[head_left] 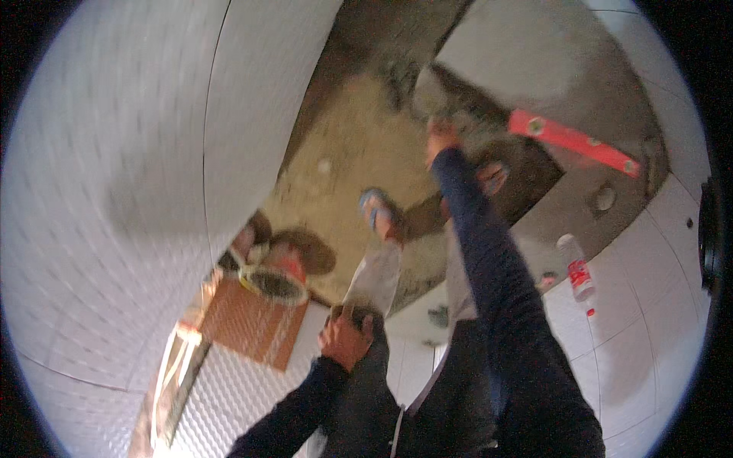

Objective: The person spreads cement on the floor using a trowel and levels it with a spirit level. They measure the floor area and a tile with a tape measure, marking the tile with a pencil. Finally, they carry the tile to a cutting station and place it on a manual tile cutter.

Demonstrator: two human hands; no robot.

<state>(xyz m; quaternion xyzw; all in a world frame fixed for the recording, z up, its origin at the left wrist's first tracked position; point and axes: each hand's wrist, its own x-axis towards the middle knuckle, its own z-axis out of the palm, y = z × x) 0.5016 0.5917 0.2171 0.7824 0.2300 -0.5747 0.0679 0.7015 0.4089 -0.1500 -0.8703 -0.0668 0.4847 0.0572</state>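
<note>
Leaning over a mortar bed (336, 137), I have my right hand (441, 141) closed on what appears to be a trowel (429, 95); its grey blade is blurred near the edge of a pale tile (504, 38). A red spirit level (573, 141) lies to the right of that hand. My left hand (346, 340) rests on my left knee, fingers bent over it and slightly apart, holding nothing. My sandalled left foot (376, 210) stands on the mortar, and my right foot (492, 177) is partly behind my arm.
A bucket (276, 284) and a brown board (248, 328) are at the lower left, beside a white tiled wall (130, 114). A plastic bottle (576, 271) with a red label is at the right, near a round opening (605, 197) in the grey floor.
</note>
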